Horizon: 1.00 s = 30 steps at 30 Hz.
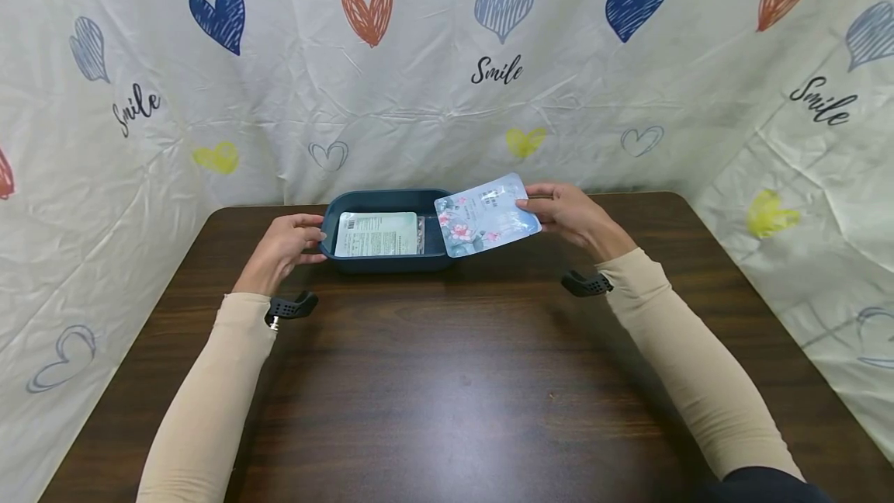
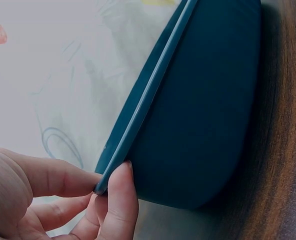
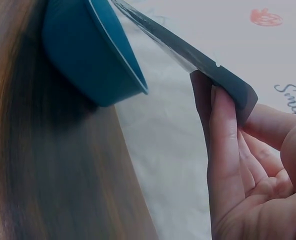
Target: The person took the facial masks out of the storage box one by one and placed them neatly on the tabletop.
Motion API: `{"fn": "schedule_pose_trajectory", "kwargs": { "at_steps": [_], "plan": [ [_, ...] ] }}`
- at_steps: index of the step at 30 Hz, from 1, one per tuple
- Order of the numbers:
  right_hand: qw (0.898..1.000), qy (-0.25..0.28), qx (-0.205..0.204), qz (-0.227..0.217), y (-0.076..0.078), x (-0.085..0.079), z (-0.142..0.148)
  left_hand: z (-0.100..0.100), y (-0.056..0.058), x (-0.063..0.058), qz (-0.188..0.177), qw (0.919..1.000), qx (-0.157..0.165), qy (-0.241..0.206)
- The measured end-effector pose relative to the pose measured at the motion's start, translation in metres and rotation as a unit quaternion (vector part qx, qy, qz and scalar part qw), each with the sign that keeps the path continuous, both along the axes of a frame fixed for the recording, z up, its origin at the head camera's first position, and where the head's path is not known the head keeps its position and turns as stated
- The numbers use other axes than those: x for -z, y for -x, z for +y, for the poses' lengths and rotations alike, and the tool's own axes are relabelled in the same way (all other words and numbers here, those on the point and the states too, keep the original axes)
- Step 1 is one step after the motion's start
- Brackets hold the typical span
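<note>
A dark teal oblong tub (image 1: 391, 263) stands on the table near its far edge. My left hand (image 1: 285, 249) pinches the tub's left end, thumb and fingers over the rim (image 2: 138, 112) in the left wrist view. Inside lies a pale green sachet (image 1: 377, 234) with printed text, with a clear-edged packet (image 1: 421, 235) showing beside it. My right hand (image 1: 569, 216) pinches the right edge of a light blue flowered sachet (image 1: 485, 216), which slants over the tub's right end. Edge-on in the right wrist view, the sachet (image 3: 208, 65) sits between thumb and fingers.
The dark brown wooden table (image 1: 461, 379) stretches toward me. Behind it hangs a white cloth (image 1: 419, 99) printed with hearts and "Smile", which also runs along both sides. Each wrist wears a black strap (image 1: 293, 307).
</note>
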State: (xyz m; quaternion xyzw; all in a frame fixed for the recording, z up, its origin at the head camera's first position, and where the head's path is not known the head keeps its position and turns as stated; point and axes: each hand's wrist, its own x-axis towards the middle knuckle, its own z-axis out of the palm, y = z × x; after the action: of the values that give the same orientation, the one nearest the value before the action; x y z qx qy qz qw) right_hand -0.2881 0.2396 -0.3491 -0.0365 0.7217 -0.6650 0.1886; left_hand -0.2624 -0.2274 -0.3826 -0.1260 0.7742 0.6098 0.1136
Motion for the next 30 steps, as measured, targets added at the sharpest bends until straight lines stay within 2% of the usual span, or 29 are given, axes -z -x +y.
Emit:
{"fn": "schedule_pose_trajectory", "kwargs": {
  "at_steps": [13, 20, 30],
  "plan": [
    [0.999, 0.013, 0.023, -0.026, -0.004, 0.003, 0.021, 0.0, 0.0, -0.001, -0.001, 1.0, 0.001, 0.003],
    [0.997, 0.057, 0.02, -0.051, -0.003, 0.007, 0.033, 0.0, 0.001, 0.0, 0.0, 1.0, -0.001, 0.005],
    [0.995, 0.072, 0.029, -0.067, -0.001, 0.012, 0.043, -0.001, 0.0, 0.0, 0.002, 1.0, 0.003, 0.005]
  ]
}}
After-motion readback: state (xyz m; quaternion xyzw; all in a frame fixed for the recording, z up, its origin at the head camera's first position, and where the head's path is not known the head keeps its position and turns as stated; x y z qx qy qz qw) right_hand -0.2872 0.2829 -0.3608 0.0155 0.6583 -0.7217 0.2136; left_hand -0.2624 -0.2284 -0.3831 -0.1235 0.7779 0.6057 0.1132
